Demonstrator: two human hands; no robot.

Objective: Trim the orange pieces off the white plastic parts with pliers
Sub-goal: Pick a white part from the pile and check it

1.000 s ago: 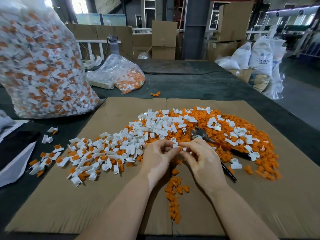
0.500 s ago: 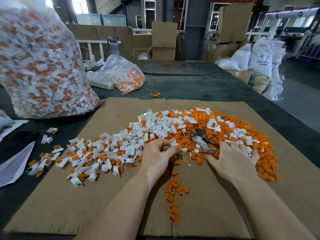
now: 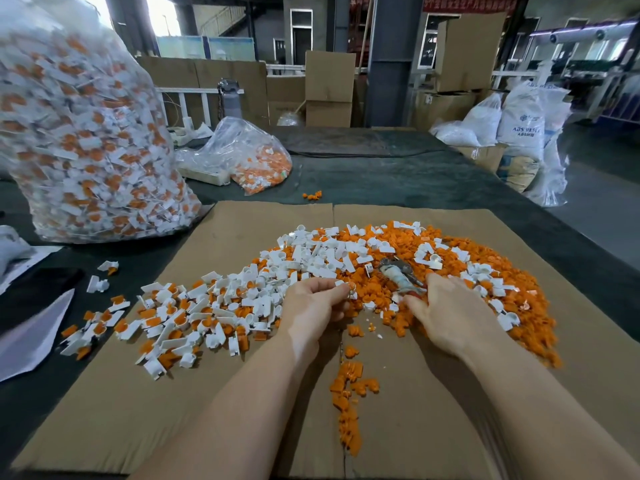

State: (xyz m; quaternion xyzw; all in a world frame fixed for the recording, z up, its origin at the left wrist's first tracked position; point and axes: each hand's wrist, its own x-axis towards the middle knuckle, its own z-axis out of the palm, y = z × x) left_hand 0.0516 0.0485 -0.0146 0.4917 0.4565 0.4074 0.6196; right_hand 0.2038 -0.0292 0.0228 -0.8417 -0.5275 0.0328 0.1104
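**Both hands at the pile of parts**

Head view: the left hand pinches a small white part between curled fingertips, above the cardboard sheet. The right hand curls round the handles of the pliers, whose head lies on the orange pieces. White parts lie heaped just beyond the left hand.

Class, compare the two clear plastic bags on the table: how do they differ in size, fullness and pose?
The big bag at far left stands tall and packed tight; the small bag behind the cardboard sheet lies slumped and mostly empty, its contents gathered at one end. Both hold white-and-orange plastic parts.
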